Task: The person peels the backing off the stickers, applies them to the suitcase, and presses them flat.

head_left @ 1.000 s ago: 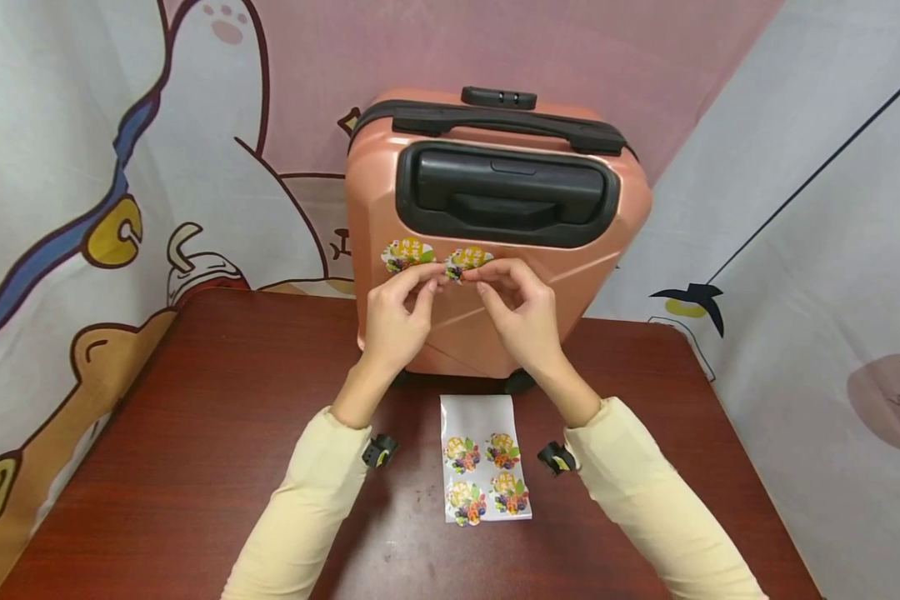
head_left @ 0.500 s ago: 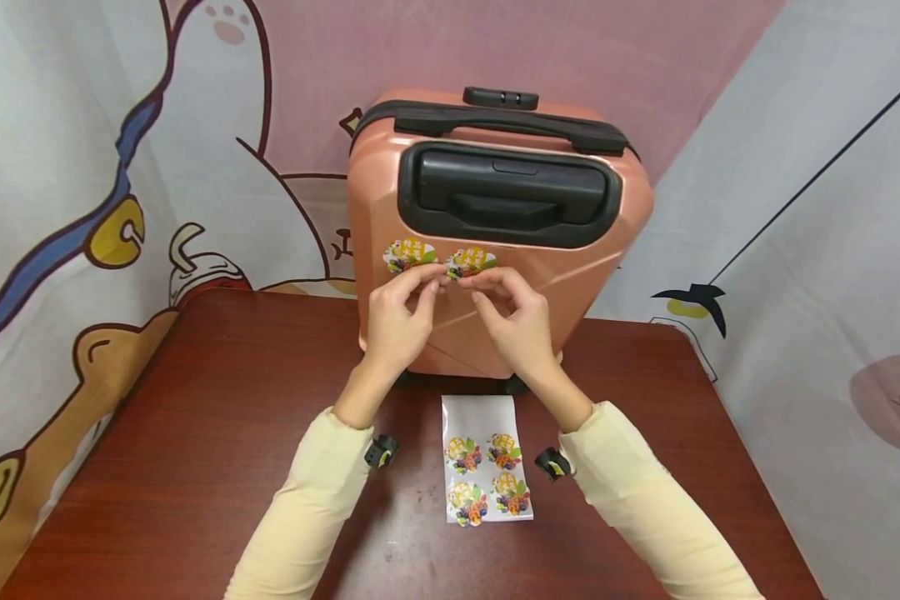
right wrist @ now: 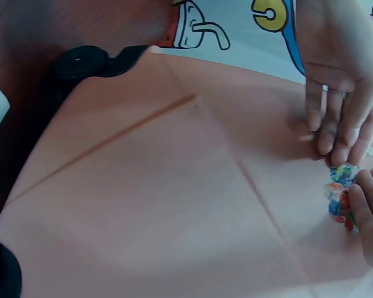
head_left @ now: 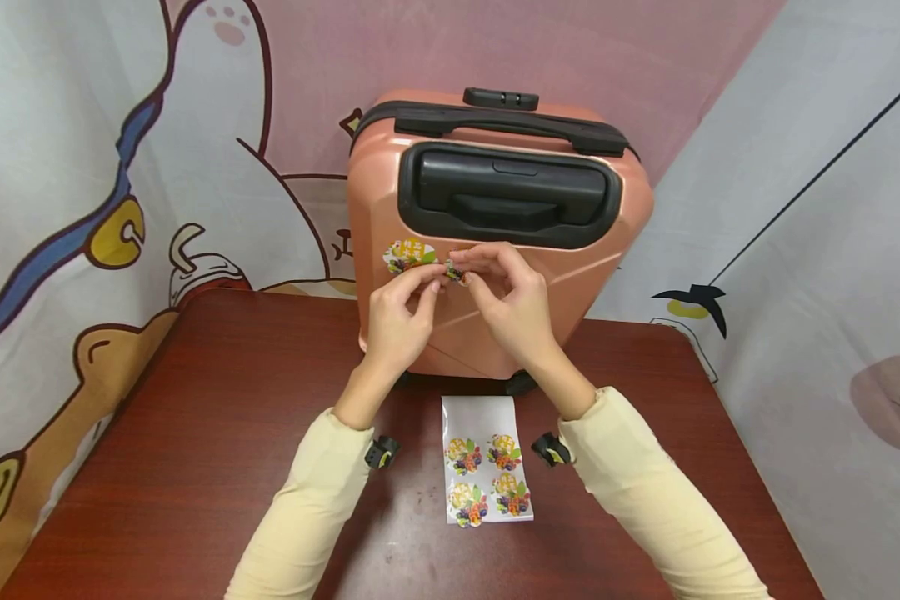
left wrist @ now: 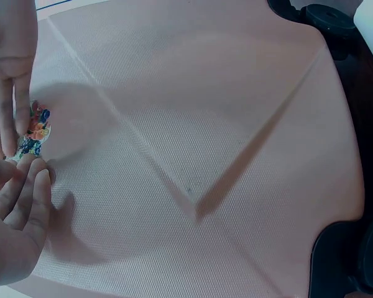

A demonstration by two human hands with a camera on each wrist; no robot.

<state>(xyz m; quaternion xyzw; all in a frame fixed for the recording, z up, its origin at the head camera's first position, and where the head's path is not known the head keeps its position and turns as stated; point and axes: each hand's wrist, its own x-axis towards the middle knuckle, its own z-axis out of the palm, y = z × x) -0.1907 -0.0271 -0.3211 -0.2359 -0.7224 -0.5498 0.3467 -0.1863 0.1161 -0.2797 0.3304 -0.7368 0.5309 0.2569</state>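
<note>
1. Hanging at the far left, a cloth (head_left: 213,100) is covered with cartoon drawings, and a yellow bell (head_left: 115,233) is shown on it.
2. Next, a pale yellow left sleeve (head_left: 300,500) is seen over the red-brown table (head_left: 157,433), and a small black gadget (head_left: 381,451) is worn at its cuff.
3. A round fruit sticker (head_left: 407,252) is stuck on the front of the peach suitcase (head_left: 461,329), just above the left hand (head_left: 400,321).
4. The left hand's fingers are loosely stretched out, with the thumb near the first finger. The left edge of a second sticker (head_left: 453,272) is touched by the fingertips.
5. That second sticker is placed on the suitcase, beside the first one, and is mostly covered by fingers.
6. Below, a white sheet (head_left: 480,414) is laid on the table, and four fruit stickers (head_left: 512,495) are shown on it.
7. The second sticker is pressed by the right hand (head_left: 520,300), whose fingers are held fairly straight and close together.
8. At the far right, a black bird (head_left: 699,300) is drawn on the cloth.
</note>
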